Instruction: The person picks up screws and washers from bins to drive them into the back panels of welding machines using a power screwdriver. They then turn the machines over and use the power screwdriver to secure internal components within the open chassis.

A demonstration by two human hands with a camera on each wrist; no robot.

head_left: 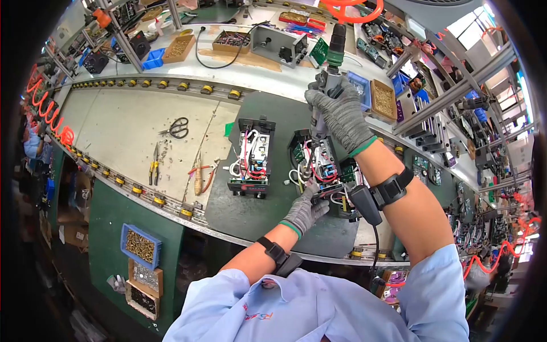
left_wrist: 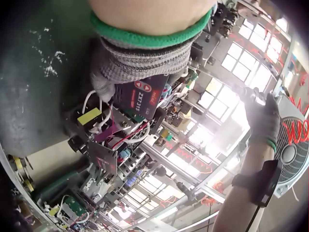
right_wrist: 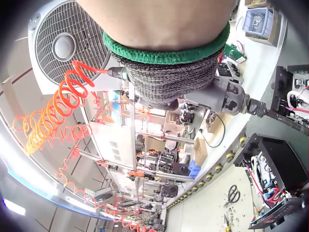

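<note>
My gloved right hand (head_left: 345,114) grips a grey air screwdriver (head_left: 319,124), held upright with its bit pointing down into an opened machine (head_left: 326,159). Circuit boards and red and white wires fill that machine. In the right wrist view the screwdriver's body (right_wrist: 223,96) juts out beyond the glove. At the machine's near end, my gloved left hand (head_left: 302,214) holds its dark front panel (left_wrist: 139,100), marked ZX7 315, with the thumb at the panel's edge. Most of the left fingers are hidden behind glove and panel. To the left on the green mat stands a second opened machine (head_left: 253,159).
Left of the mat lie black scissors (head_left: 178,128), yellow-handled pliers (head_left: 154,165) and red-handled cutters (head_left: 208,178). A roller track (head_left: 162,84) runs along the bench. Screw boxes (head_left: 383,100) stand behind. An orange coiled hose (head_left: 353,14) hangs above the screwdriver.
</note>
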